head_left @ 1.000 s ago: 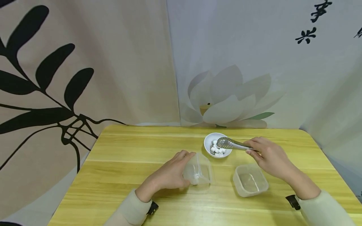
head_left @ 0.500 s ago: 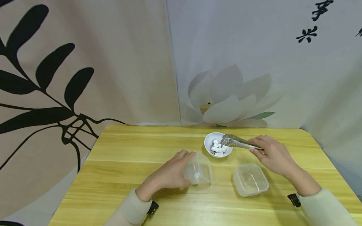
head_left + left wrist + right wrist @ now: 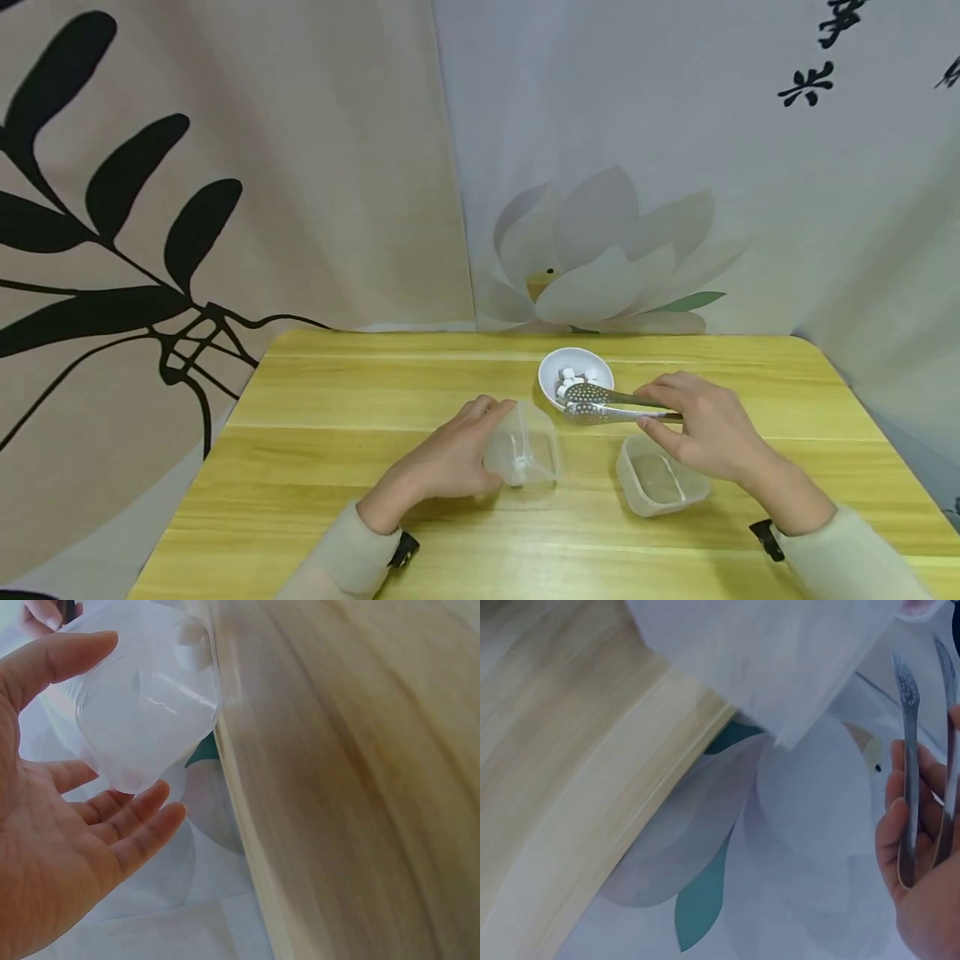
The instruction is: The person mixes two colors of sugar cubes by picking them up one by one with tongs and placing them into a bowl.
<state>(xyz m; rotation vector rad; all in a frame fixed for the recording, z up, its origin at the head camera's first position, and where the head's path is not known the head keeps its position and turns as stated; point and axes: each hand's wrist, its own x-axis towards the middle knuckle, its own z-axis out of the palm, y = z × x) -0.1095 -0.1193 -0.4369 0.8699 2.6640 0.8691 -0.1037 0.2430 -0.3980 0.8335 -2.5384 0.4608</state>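
In the head view my left hand grips a clear plastic container, tipped on its side with its opening to the right. A small white piece shows at the container's far side in the left wrist view. My right hand holds perforated metal tongs between thumb and fingers, their two arms apart. The tong heads are over the near rim of a white bowl. Several small white cubes lie in that bowl, partly hidden by the tongs. Both tong arms also appear in the right wrist view.
A second clear plastic container stands upright on the wooden table, just below my right hand. Behind the table's back edge hangs a printed curtain.
The tongs first rose slightly to the right, then came down and left to the bowl's near rim. Their arms have spread apart. My left hand and its container stay in place.
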